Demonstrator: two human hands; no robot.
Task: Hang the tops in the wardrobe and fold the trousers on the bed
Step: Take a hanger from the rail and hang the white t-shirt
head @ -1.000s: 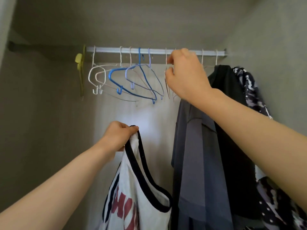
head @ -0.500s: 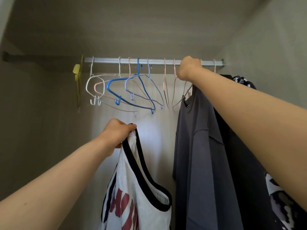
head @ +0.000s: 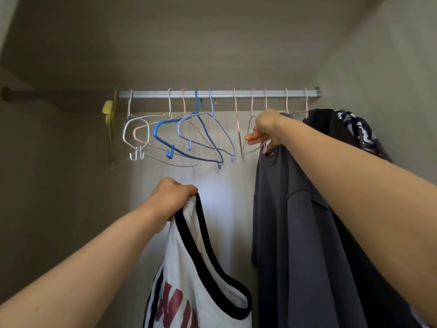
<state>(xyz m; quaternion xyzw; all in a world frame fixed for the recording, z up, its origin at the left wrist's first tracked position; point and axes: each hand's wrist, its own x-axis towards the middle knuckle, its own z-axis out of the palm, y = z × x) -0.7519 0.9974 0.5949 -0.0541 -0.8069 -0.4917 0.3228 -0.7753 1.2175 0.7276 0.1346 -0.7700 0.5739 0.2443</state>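
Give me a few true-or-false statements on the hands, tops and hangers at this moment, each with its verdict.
1. The left hand grips a white tank top with dark trim. True.
2. The right hand rests on the silver wardrobe rail. False: it is below the rail, at a pale pink wire hanger.
3. The dark grey T-shirt hangs right of the tank top. True.
4. The bright blue plastic hanger carries a top. False: it hangs bare.

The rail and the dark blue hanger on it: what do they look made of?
Rail: looks like metal, probably aluminium, with a pale silver satin finish and fine ridges along its length. Dark blue hanger: seems a thin wire core under a smooth coloured coating, judging by its uniform matte blue and rounded bends; solid plastic can't be excluded.
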